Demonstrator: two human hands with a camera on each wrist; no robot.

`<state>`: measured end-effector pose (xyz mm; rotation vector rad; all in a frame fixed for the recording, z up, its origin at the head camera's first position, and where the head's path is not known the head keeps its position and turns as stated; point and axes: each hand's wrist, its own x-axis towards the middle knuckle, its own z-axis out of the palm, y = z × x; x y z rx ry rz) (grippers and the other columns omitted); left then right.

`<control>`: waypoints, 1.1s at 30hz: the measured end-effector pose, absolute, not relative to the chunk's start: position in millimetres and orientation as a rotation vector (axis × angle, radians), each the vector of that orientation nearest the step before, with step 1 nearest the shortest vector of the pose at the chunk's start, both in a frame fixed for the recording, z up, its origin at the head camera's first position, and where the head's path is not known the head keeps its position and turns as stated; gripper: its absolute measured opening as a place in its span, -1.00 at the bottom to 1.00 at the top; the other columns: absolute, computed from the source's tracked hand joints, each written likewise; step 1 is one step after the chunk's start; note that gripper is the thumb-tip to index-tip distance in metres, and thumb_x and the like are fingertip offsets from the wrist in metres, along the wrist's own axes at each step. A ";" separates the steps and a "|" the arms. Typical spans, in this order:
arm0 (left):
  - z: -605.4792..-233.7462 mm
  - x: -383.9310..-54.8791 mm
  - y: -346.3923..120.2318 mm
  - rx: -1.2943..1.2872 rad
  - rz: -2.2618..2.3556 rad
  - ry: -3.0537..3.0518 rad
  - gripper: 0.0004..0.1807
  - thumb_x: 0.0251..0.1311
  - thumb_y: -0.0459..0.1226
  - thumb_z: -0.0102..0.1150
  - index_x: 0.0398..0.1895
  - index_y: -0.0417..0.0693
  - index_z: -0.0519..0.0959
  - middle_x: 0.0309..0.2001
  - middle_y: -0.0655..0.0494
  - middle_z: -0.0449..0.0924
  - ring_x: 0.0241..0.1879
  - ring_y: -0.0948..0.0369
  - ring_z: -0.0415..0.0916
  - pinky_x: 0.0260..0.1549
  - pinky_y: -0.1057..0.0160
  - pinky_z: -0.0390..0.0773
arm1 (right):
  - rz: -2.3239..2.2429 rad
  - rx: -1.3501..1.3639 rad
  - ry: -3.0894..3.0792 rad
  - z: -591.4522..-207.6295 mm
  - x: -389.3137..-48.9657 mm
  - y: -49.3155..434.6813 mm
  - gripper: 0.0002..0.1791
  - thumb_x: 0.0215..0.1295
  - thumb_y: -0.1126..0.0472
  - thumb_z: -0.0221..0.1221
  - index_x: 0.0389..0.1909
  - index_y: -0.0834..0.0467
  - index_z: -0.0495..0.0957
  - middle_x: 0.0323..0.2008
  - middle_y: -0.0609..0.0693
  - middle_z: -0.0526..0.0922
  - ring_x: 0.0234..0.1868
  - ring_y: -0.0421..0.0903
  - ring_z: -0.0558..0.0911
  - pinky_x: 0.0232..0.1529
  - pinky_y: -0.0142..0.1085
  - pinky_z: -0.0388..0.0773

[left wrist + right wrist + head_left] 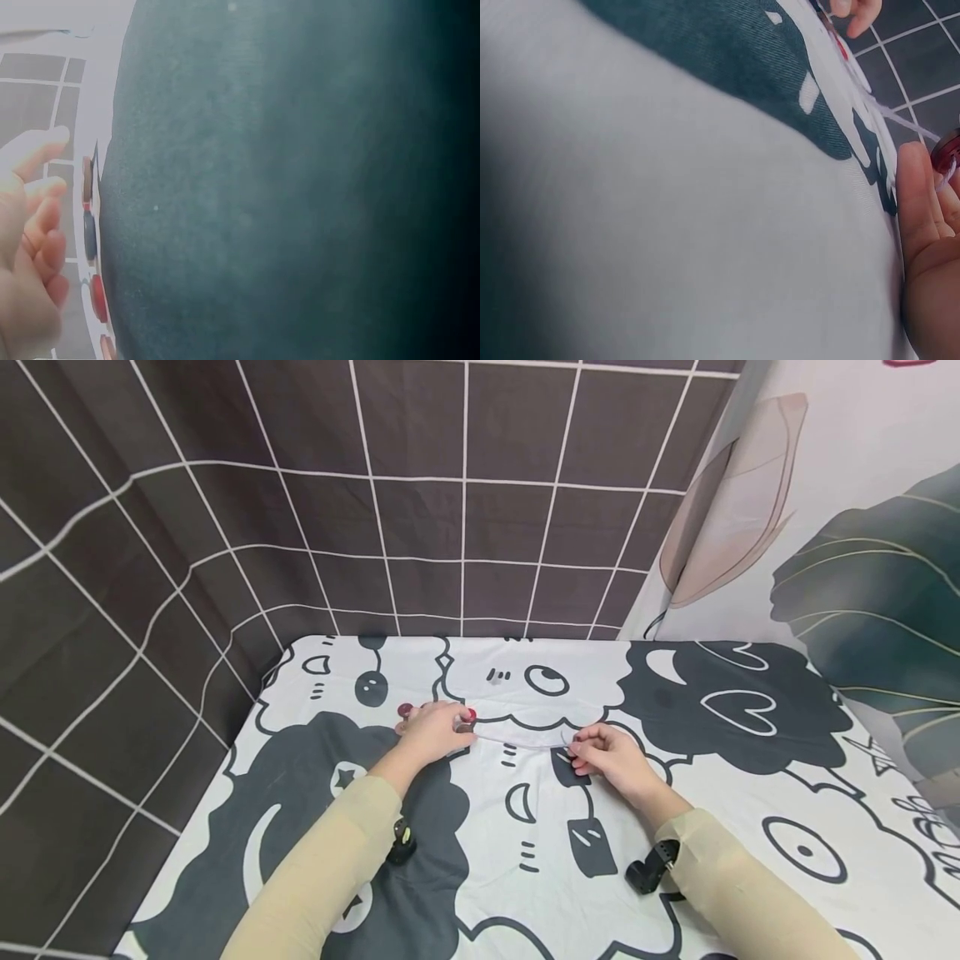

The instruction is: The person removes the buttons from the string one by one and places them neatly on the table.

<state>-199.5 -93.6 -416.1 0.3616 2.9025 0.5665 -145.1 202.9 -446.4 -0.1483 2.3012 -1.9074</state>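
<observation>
My right hand [611, 758] is raised a little over the patterned cloth, thumb and fingers pinching a dark red button [946, 152]. A thin pale lilac string [525, 745] loops at this button and stretches left toward the other hand. My left hand [433, 731] hovers at a row of round buttons, its thumb and forefinger spread and nothing between them. Beyond its fingertips lies a red button [471, 715], and a dark red button [405, 709] shows on its far side. In the left wrist view a brown button [88, 180] and a dark blue button [90, 236] line up.
A bed-like surface with a black and white cartoon cloth [495, 827] lies under both hands. Dark grid-patterned curtain [420, 518] hangs along the back and left. At the right is a pale curtain [825, 452] with leaf prints.
</observation>
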 end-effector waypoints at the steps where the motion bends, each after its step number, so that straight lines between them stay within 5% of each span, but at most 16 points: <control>1: -416.3 -199.3 -93.2 0.367 0.588 2.902 -0.56 0.05 0.09 0.23 0.00 0.19 0.56 -0.23 0.18 0.52 0.01 -0.04 0.34 -0.19 -0.43 0.24 | -1.903 -0.150 2.303 -446.5 -145.0 202.8 -0.69 0.22 0.32 0.16 -0.13 0.46 0.36 -0.35 0.20 0.61 -0.44 -0.10 0.64 -0.37 -0.25 0.61; 8: -415.1 -198.5 -89.4 0.578 0.670 2.911 -0.60 0.06 -0.03 0.27 -0.05 0.05 0.57 -0.47 0.27 0.48 -0.30 0.19 0.42 -0.10 -0.02 0.25 | -1.881 -0.153 2.310 -447.2 -145.3 202.8 -0.68 0.22 0.31 0.16 -0.13 0.45 0.37 -0.35 0.19 0.62 -0.44 -0.09 0.65 -0.36 -0.25 0.62; 13: -413.4 -199.3 -84.9 0.638 0.696 2.891 -0.56 0.07 -0.06 0.27 0.01 -0.03 0.55 -0.52 0.27 0.46 -0.42 0.26 0.39 -0.17 0.05 0.23 | -1.883 -0.152 2.314 -447.0 -145.6 202.8 -0.68 0.22 0.31 0.16 -0.13 0.46 0.37 -0.35 0.20 0.61 -0.44 -0.08 0.65 -0.36 -0.25 0.62; 25: -407.8 -197.5 -70.5 0.642 0.748 2.815 -0.54 0.13 -0.08 0.24 0.08 -0.05 0.51 -0.41 0.24 0.56 -0.29 0.20 0.48 0.08 0.02 0.19 | -1.886 -0.153 2.304 -442.4 -144.1 201.5 -0.68 0.21 0.33 0.13 -0.11 0.46 0.36 -0.31 0.24 0.61 -0.42 -0.09 0.65 -0.34 -0.24 0.62; 33: -406.7 -196.5 -60.8 0.685 0.740 2.796 -0.52 0.14 -0.08 0.22 0.11 -0.07 0.49 -0.30 0.17 0.64 -0.21 0.19 0.54 -0.01 0.05 0.22 | -1.890 -0.152 2.308 -440.6 -143.1 201.6 -0.68 0.20 0.34 0.14 -0.11 0.46 0.36 -0.31 0.24 0.61 -0.43 -0.09 0.64 -0.35 -0.24 0.62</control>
